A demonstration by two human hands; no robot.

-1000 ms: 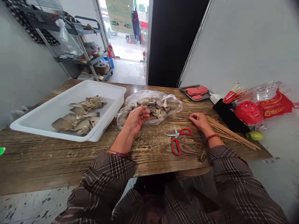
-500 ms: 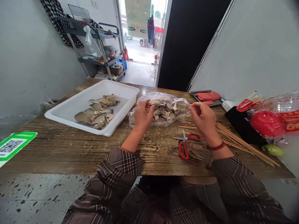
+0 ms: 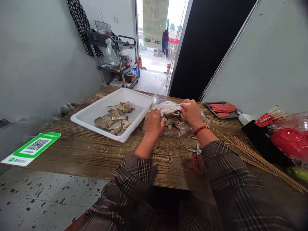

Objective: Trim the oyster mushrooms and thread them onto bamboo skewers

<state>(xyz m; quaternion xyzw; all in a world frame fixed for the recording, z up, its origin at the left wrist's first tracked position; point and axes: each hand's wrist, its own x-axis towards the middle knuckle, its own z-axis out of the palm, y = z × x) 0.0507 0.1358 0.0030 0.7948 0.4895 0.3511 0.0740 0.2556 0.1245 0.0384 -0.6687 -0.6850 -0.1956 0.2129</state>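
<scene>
A clear plastic bag point(image 3: 162, 105) of grey-brown oyster mushrooms point(image 3: 173, 124) lies at the middle of the wooden table. My left hand point(image 3: 154, 122) has its fingers curled over the bag's left side, closed on the plastic. On the right, my right hand point(image 3: 192, 113) pinches the bag's upper edge, its fingertips partly hidden behind the hand. Left of the bag, a white plastic tray point(image 3: 81, 120) holds skewered-looking clusters of mushrooms point(image 3: 117, 116). Red-handled scissors point(image 3: 197, 154) lie with blades apart near my right forearm, which covers part of them.
Bamboo skewers point(image 3: 260, 157) fan across the table's right side. Behind them are a dark tray of pink meat point(image 3: 222, 108), a black box point(image 3: 260, 138) and a red bag point(image 3: 288, 142). A green QR card point(image 3: 36, 147) sits at left. A wheeled cart point(image 3: 117, 54) stands beyond.
My right hand has moved left and inward with the bag's edge, drawing plastic over the mushrooms. My left hand now rests closer on the bag's side. The camera view has shifted left.
</scene>
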